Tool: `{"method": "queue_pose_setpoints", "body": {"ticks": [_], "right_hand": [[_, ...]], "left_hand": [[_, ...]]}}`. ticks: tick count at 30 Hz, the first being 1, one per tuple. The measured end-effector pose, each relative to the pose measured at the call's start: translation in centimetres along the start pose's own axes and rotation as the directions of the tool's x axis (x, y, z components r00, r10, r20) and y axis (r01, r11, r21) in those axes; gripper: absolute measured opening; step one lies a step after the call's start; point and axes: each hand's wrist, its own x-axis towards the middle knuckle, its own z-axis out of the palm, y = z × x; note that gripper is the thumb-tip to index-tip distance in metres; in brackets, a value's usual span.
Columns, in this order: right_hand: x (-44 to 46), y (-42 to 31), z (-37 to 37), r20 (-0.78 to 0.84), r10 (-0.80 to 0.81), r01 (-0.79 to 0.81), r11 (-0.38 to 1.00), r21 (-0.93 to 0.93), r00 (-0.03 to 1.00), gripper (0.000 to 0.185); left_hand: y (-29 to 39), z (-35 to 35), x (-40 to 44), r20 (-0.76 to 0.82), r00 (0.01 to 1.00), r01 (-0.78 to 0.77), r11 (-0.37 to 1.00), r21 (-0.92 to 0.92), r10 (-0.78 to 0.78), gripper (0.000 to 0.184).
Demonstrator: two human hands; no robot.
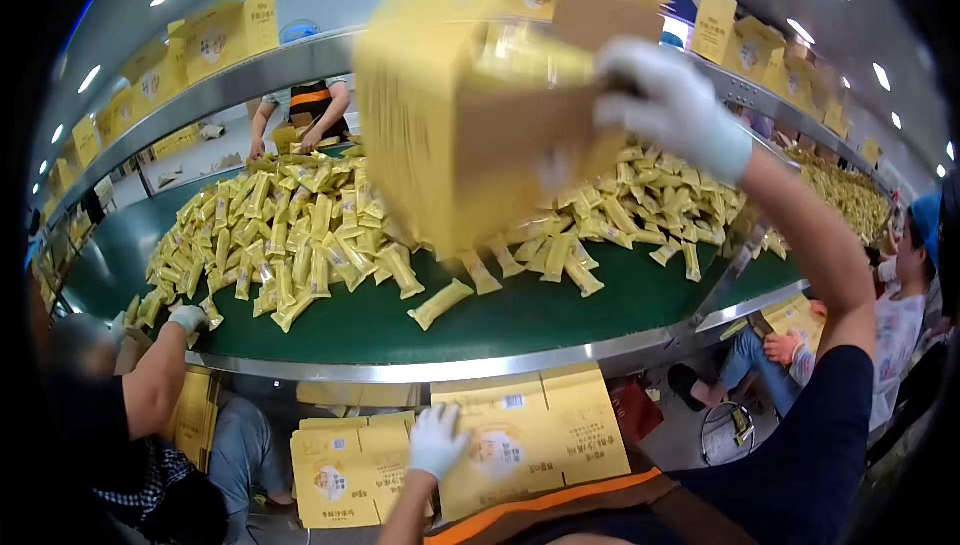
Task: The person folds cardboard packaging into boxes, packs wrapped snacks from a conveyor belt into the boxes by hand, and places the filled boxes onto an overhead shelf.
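Note:
My right hand (680,110), in a white glove, is raised high and grips the edge of a yellow cardboard box (415,125). The box is blurred by motion and tilted; yellow wrapped packets show in its open side. Low in front of me, my left hand (437,442), also gloved, lies with fingers spread on flattened yellow cartons (550,435). Beyond them, a large heap of yellow wrapped packets (300,215) rests on a green conveyor belt (370,330). The raised box hides the middle of the heap.
A metal rail (500,366) edges the belt. Overhead, a shelf (330,55) carries open yellow boxes (215,40). At left, a co-worker's gloved hand (188,319) touches packets. Another person (320,110) works across the belt, and someone sits at right (900,315).

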Motion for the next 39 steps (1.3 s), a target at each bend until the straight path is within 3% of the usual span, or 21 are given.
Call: {"method": "queue_pose_setpoints", "body": {"ticks": [3, 8, 9, 11, 12, 15, 19, 20, 21, 23, 25, 26, 27, 29, 31, 32, 33, 34, 36, 38, 39], "right_hand": [[10.4, 5.0, -0.6, -0.139, 0.074, -0.105, 0.967, -0.230, 0.988, 0.030], [23.4, 15.9, 3.2, -0.239, 0.155, -0.269, 0.765, -0.585, 0.959, 0.038], [24.1, 14.5, 3.8, -0.317, 0.240, -0.357, 0.846, -0.395, 0.918, 0.041], [26.0, 17.3, 6.2, -0.174, 0.295, -0.340, 0.863, -0.374, 0.939, 0.040], [27.2, 20.0, 7.8, -0.108, 0.241, -0.264, 0.872, -0.412, 0.964, 0.040], [27.8, 20.9, 12.7, -0.446, 0.159, -0.326, 0.887, -0.327, 0.881, 0.032], [26.1, 22.8, 17.2, -0.552, -0.229, -0.206, 0.762, -0.615, 0.802, 0.021], [26.3, 22.3, 17.5, -0.312, 0.023, -0.247, 0.667, -0.703, 0.950, 0.041], [23.1, 18.7, 17.3, -0.359, 0.148, -0.345, 0.739, -0.579, 0.921, 0.043], [17.2, 14.2, 17.7, -0.286, 0.059, -0.186, 0.879, -0.438, 0.956, 0.042], [8.3, 6.7, 17.1, 0.236, 0.267, -0.201, 0.942, -0.269, 0.934, 0.026], [0.4, 7.1, 20.5, -0.155, -0.402, 0.388, 0.915, -0.113, 0.902, 0.024], [-4.9, 1.2, 19.3, 0.500, 0.034, -0.020, 0.999, -0.034, 0.865, 0.025], [-16.9, -3.6, 19.7, 0.696, -0.125, -0.090, 0.960, 0.265, 0.707, 0.028], [-29.5, -7.1, 22.0, 0.587, 0.234, -0.545, 0.717, 0.434, 0.775, 0.029], [-34.0, -8.9, 22.7, 0.303, 0.497, -0.581, 0.726, 0.368, 0.813, 0.032], [-37.1, -11.2, 23.2, 0.159, 0.778, -0.790, 0.573, 0.219, 0.608, 0.035], [-40.1, -13.3, 23.9, 0.198, 0.930, -0.946, 0.280, 0.160, 0.309, 0.054], [-40.7, -16.4, 22.1, 0.640, 0.762, -0.965, -0.230, 0.125, -0.098, 0.074], [-41.5, -15.7, 20.0, 0.567, 0.822, -0.944, -0.145, 0.296, 0.052, 0.086], [-40.2, -15.2, 18.7, 0.276, 0.923, -0.937, 0.183, 0.298, 0.268, 0.083]], "left_hand": [[2.3, 3.1, -1.5, -0.230, 0.967, 0.117, 0.993, 0.029, -0.107, 0.064], [1.6, 2.0, -1.1, -0.184, 0.978, 0.086, 0.993, -0.076, -0.099, 0.062], [0.8, 3.0, -1.2, -0.182, 0.977, 0.090, 0.988, -0.125, -0.112, 0.064], [1.1, 1.4, -1.0, -0.170, 0.981, 0.073, 0.986, -0.147, -0.098, 0.060], [0.6, 2.5, -1.0, -0.166, 0.982, 0.074, 0.991, -0.111, -0.092, 0.067], [-1.6, 6.4, -1.5, -0.039, 0.999, 0.019, 0.996, -0.082, -0.022, 0.079], [-0.5, 2.9, -0.7, 0.188, 0.963, 0.238, 0.932, -0.273, -0.191, 0.089], [-0.3, 2.3, -0.4, 0.193, 0.956, 0.271, 0.919, -0.286, -0.222, 0.091], [0.1, 1.7, -0.4, 0.196, 0.946, 0.308, 0.904, -0.298, -0.257, 0.092], [0.7, 1.2, -0.5, 0.190, 0.925, 0.378, 0.849, -0.369, -0.329, 0.093], [1.2, 0.9, -1.0, 0.172, 0.893, 0.445, 0.761, -0.472, -0.415, 0.091], [0.5, 1.5, -1.5, 0.181, 0.892, 0.449, 0.759, -0.472, -0.415, 0.089], [-1.0, 2.9, -1.7, 0.182, 0.893, 0.446, 0.758, -0.476, -0.411, 0.088], [-2.3, 3.9, -1.1, 0.227, 0.857, 0.506, 0.679, -0.532, -0.462, 0.075], [-0.4, 0.5, -0.7, 0.225, 0.871, 0.452, 0.533, -0.715, -0.436, 0.068], [0.6, -1.1, -0.6, 0.227, 0.876, 0.422, 0.448, -0.788, -0.425, 0.065], [1.0, -1.1, -0.3, 0.177, 0.904, 0.329, 0.369, -0.869, -0.389, 0.061], [0.9, -0.4, 0.2, 0.120, 0.923, 0.233, 0.283, -0.930, -0.364, 0.058], [2.6, -2.4, -0.6, 0.025, 0.922, 0.112, 0.205, -0.972, -0.387, 0.056], [5.4, -6.4, -0.6, -0.036, 0.930, 0.051, 0.226, -0.973, -0.367, 0.059], [6.4, -7.8, -0.7, -0.058, 0.951, 0.014, 0.229, -0.973, -0.304, 0.062]]}}
